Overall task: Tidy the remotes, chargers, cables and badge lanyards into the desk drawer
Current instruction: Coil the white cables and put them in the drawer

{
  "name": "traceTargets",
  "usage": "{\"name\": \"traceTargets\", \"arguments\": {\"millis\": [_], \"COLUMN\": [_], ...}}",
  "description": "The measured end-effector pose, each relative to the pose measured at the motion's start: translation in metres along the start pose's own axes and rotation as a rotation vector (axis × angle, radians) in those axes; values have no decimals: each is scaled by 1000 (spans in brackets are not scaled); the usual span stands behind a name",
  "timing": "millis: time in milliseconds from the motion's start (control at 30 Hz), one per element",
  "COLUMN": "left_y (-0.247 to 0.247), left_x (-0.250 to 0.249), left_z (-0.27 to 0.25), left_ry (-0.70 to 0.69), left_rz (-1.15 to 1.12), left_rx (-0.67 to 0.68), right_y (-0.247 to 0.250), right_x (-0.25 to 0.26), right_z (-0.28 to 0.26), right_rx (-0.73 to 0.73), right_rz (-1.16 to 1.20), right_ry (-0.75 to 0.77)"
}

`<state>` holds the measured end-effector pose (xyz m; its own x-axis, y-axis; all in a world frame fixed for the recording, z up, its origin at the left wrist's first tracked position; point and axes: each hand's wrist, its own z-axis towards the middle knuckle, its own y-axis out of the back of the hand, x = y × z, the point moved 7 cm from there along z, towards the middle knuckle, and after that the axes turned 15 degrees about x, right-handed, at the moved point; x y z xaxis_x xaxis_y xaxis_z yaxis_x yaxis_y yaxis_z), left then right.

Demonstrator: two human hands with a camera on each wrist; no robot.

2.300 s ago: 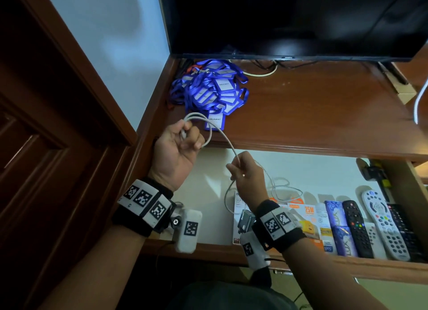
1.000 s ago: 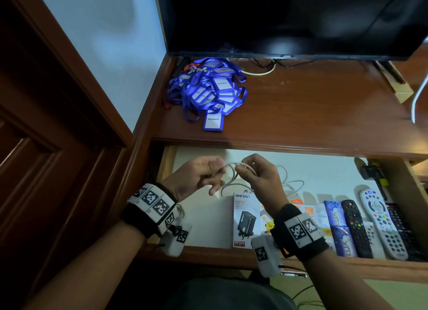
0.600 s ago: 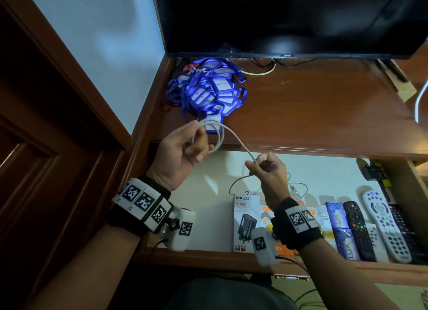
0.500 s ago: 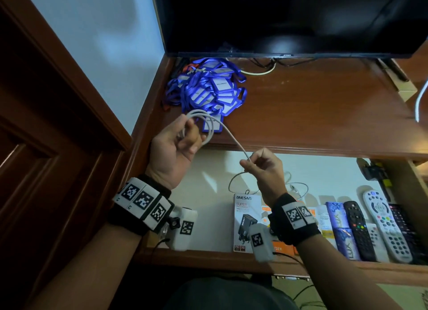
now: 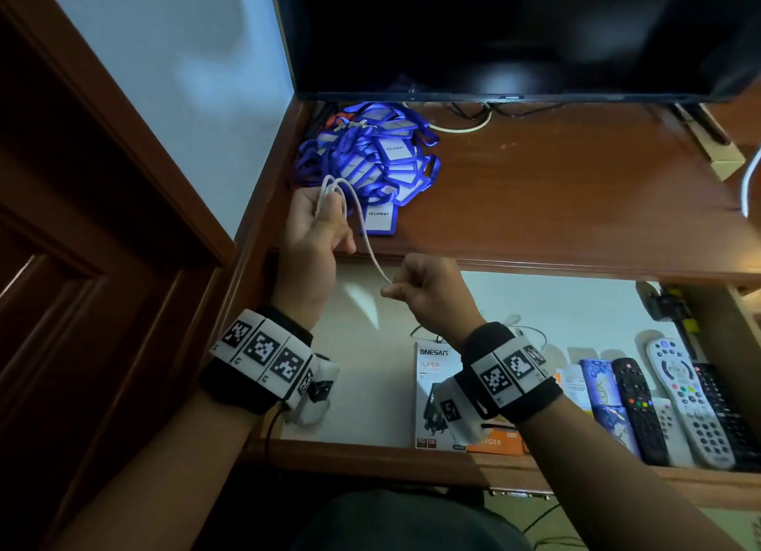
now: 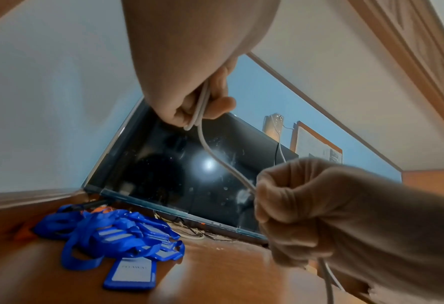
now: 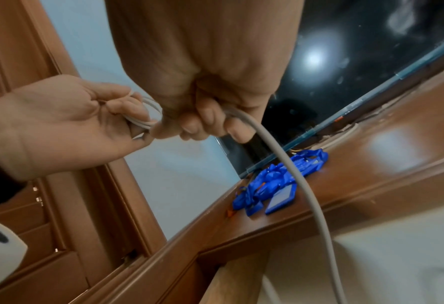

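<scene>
A white cable point(image 5: 364, 231) runs between my two hands above the open drawer point(image 5: 370, 453). My left hand point(image 5: 317, 237) holds a few folded loops of it point(image 6: 199, 109), raised at the desk's left edge. My right hand point(image 5: 424, 289) pinches the cable lower down point(image 7: 244, 117), and the rest trails into the drawer point(image 7: 317, 205). A heap of blue badge lanyards point(image 5: 370, 159) lies on the desk top at the back left. Several remotes point(image 5: 675, 406) and a charger box point(image 5: 432, 394) lie in the drawer.
A dark TV screen point(image 5: 514, 31) stands at the back of the wooden desk point(image 5: 576, 204). Small boxes point(image 5: 601, 390) sit beside the remotes. A wooden door frame point(image 5: 103, 221) rises on the left. Another white cable point(image 5: 747, 180) hangs at the desk's right edge.
Both hands dipped together over the drawer, then drew apart; the left hand has risen toward the lanyards with more loops of cable, and the right slides along the strand.
</scene>
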<state>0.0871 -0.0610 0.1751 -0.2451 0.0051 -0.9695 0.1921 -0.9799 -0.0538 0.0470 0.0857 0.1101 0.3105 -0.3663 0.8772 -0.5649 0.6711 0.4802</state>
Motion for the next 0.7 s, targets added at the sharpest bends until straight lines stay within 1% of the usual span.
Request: {"name": "traceTargets", "arguments": {"millis": [67,167,300,367,467,500,567,633,700], "left_y": [-2,-7,-17,-20,-17,-16,-15,-18,-21], "left_x": [3,6,10,18,41,47,54,55,60], "left_z": [1,2,1,-1,-4,-5,-8,-11,-13], "left_ry": [16,2,-51,-45,70,122,218,279,358], "left_rz": [62,169,414,545,637,634,528,442,517], "left_rx": [20,71,173,239,338,363,395,424,498], "right_y": [1,2,-2,-5,-6,-5,1,5,7], "right_x": [7,12,10,10,9,7,-1,-8,-11], "right_z": [5,10,8,6,3,2,2,1,1], "right_rx": [44,87,139,147,114,89,31,-10,-45], "right_rz": [-42,-77,-108,-122,-103,-89,-59,-27,-35], "right_ry": [37,60,79,99,130,125,96,80,86]}}
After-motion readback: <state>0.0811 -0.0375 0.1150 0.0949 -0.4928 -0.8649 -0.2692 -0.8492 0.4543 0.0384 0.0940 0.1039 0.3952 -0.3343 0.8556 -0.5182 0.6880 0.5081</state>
